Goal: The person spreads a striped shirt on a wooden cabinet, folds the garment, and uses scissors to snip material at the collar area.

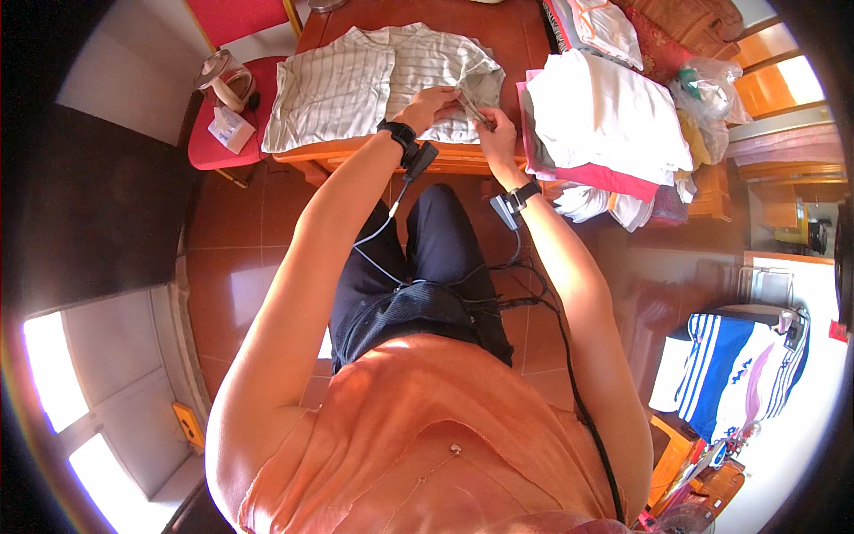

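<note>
A white-and-grey striped shirt is spread across the wooden table in front of me. Over its right part, my left hand has its fingers closed on a narrow edge of the cloth. Close beside it, my right hand pinches the same darker, strip-like edge from the right. That edge is raised and slants between both sets of fingertips; whether it is a cuff or another part is too small to tell.
Stacked folded clothes stand right of the shirt, with plastic bags beyond. At left, a red chair bears a glass pot and a tissue pack. A black cable runs along my right arm.
</note>
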A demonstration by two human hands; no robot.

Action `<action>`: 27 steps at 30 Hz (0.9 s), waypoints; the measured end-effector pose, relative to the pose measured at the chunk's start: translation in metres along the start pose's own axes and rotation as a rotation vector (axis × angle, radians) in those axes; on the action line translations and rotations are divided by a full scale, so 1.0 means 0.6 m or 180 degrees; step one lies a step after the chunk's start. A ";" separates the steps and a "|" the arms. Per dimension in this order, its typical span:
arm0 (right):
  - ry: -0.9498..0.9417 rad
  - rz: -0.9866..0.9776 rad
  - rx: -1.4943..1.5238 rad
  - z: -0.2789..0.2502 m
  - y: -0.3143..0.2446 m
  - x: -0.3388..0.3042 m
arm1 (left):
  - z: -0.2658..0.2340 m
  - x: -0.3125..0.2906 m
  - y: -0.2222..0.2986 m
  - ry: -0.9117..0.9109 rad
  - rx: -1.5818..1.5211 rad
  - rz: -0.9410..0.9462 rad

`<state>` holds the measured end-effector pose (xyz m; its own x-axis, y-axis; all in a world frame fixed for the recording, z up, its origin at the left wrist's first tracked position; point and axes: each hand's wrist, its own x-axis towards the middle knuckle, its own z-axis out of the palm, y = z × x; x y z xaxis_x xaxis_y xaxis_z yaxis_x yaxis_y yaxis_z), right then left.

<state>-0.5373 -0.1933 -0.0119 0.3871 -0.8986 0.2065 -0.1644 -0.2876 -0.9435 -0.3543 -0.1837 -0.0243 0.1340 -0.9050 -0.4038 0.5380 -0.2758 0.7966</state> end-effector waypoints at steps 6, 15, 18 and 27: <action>0.0056 -0.0902 -0.0920 -0.002 -0.017 -0.018 | -0.007 0.001 0.003 -0.0060 -0.0164 -0.0086; -0.0522 -0.1840 -0.1451 0.023 -0.023 -0.030 | -0.003 -0.002 0.008 0.0241 -0.0199 -0.0190; -0.0636 -0.1902 -0.1545 0.026 -0.022 -0.031 | 0.007 -0.015 -0.002 0.0085 0.0331 0.0207; -0.0556 -0.1013 -0.0710 0.021 -0.021 -0.019 | -0.006 -0.016 0.002 0.0566 0.0039 0.0026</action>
<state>-0.5285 -0.1752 -0.0057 0.5950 -0.6893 0.4133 -0.1966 -0.6235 -0.7567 -0.3517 -0.1744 -0.0210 0.2842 -0.8359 -0.4696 0.5263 -0.2734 0.8052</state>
